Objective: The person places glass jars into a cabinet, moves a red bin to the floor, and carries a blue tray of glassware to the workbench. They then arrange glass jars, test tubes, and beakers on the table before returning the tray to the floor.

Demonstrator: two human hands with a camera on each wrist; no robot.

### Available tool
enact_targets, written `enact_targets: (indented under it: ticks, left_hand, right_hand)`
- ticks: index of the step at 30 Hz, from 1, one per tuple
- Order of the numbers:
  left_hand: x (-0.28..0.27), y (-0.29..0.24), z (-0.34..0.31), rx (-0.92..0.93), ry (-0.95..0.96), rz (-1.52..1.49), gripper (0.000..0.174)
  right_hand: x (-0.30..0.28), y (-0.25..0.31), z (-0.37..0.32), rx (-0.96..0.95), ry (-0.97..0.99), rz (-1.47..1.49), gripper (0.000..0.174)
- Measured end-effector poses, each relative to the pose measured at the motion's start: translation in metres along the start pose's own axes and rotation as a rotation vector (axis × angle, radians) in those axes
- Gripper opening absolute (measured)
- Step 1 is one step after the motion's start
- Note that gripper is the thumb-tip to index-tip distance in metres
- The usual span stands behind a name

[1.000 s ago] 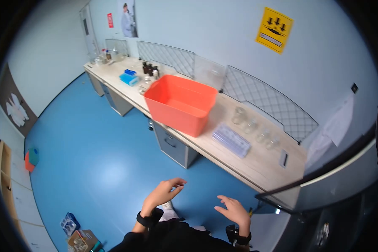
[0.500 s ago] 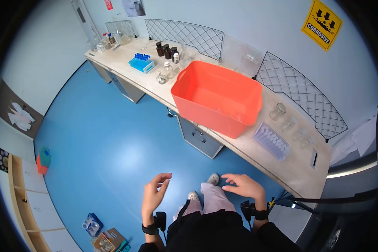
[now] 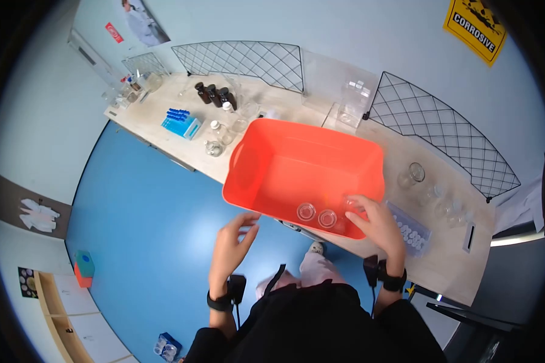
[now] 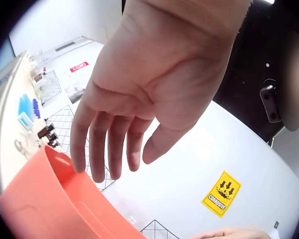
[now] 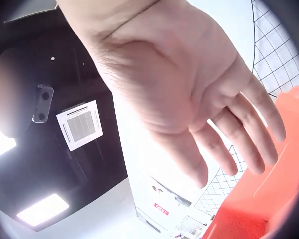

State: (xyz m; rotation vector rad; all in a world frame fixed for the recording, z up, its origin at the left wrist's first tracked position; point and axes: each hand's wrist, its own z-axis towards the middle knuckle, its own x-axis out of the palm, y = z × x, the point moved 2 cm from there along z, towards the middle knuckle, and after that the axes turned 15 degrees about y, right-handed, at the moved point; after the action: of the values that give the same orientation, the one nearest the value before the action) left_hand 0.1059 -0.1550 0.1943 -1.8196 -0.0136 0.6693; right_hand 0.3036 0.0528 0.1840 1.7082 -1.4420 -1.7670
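Your right hand (image 3: 375,224) reaches over the front right of the red bin (image 3: 318,151) on the bench (image 3: 451,275), fingers extended and gripping nothing visible; your left hand (image 3: 229,245) is relaxed and empty near the front left rim. Treat the glass vessels (image 3: 306,212) along the bin's front wall as likely light, rigid, slippery and fragile: pinch each by its sides. The bin itself should flex slightly; hold both end rims.

The bin (image 3: 309,147) looks like smooth plastic, the jars (image 3: 306,211) inside it glossy glass, the tabletop (image 3: 457,269) matt wood.
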Motion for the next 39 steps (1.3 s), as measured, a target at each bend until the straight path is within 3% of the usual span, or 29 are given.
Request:
enact_targets:
  ticks: [2,3,5,8,10,12,13,15,18,21,24,25,27,29,31,33,35,37,39]
  left_hand:
    - [0.005,-0.015,0.034,0.109,0.108,0.305,0.025]
    - [0.004,-0.021,0.046,0.105,0.12,0.302,0.025]
    - [0.011,-0.041,0.065,0.263,0.439,0.481,0.031]
    - [0.018,-0.059,0.094,0.252,0.586,0.586,0.035]
    - [0.025,-0.048,0.122,0.305,0.617,0.633,0.036]
    - [0.038,-0.029,0.15,0.343,0.734,0.763,0.034]
    - [0.046,-0.017,0.161,0.353,0.762,0.753,0.034]
    - [0.067,0.014,0.185,0.19,1.12,0.663,0.034]
    - [0.094,0.059,0.193,0.222,1.229,0.504,0.029]
    - [0.131,0.1,0.199,0.245,1.298,0.746,0.027]
    - [0.143,0.104,0.201,0.134,1.296,0.762,0.022]
    - [0.136,0.093,0.198,0.197,1.243,0.659,0.02]
    - [0.141,0.094,0.196,0.189,1.278,0.776,0.027]
    - [0.152,0.091,0.193,0.183,1.31,0.896,0.036]
    - [0.161,0.091,0.192,-0.026,1.246,1.334,0.029]
    - [0.163,0.091,0.188,0.0,1.233,1.289,0.026]
    - [0.167,0.094,0.179,0.022,1.225,1.241,0.025]
    - [0.17,0.095,0.172,0.063,1.142,1.399,0.03]
    - [0.169,0.086,0.175,0.081,1.257,1.441,0.029]
  right_hand:
    - [-0.004,-0.011,0.023,0.027,0.098,-0.251,0.035]
    - [-0.01,-0.001,0.027,0.109,0.193,-0.33,0.035]
    - [-0.018,0.011,0.038,0.074,0.205,-0.317,0.036]
    - [-0.022,0.012,0.058,0.041,0.202,-0.314,0.034]
    - [-0.022,0.001,0.075,0.064,0.185,-0.318,0.031]
    - [-0.002,-0.032,0.095,0.101,0.392,-0.357,0.035]
    - [0.009,-0.044,0.102,0.128,0.391,-0.344,0.035]
    - [0.032,-0.069,0.117,0.276,0.796,-0.285,0.037]
    - [0.062,-0.097,0.123,0.33,0.797,-0.343,0.041]
    - [0.102,-0.154,0.128,0.257,0.659,-0.218,0.038]
    - [0.109,-0.151,0.118,0.29,0.665,-0.284,0.038]
    - [0.107,-0.146,0.12,0.3,0.664,-0.283,0.038]
    - [0.106,-0.137,0.12,0.516,0.81,-0.204,0.033]
    - [0.099,-0.12,0.119,0.559,0.822,-0.191,0.032]
    - [0.098,-0.114,0.12,0.602,0.828,-0.173,0.031]
    - [0.097,-0.113,0.122,0.651,0.971,-0.158,0.039]
    - [0.104,-0.122,0.121,0.622,0.992,-0.171,0.039]
    - [0.114,-0.133,0.121,0.586,1.018,-0.187,0.038]
    - [0.119,-0.136,0.122,0.565,0.966,-0.242,0.038]
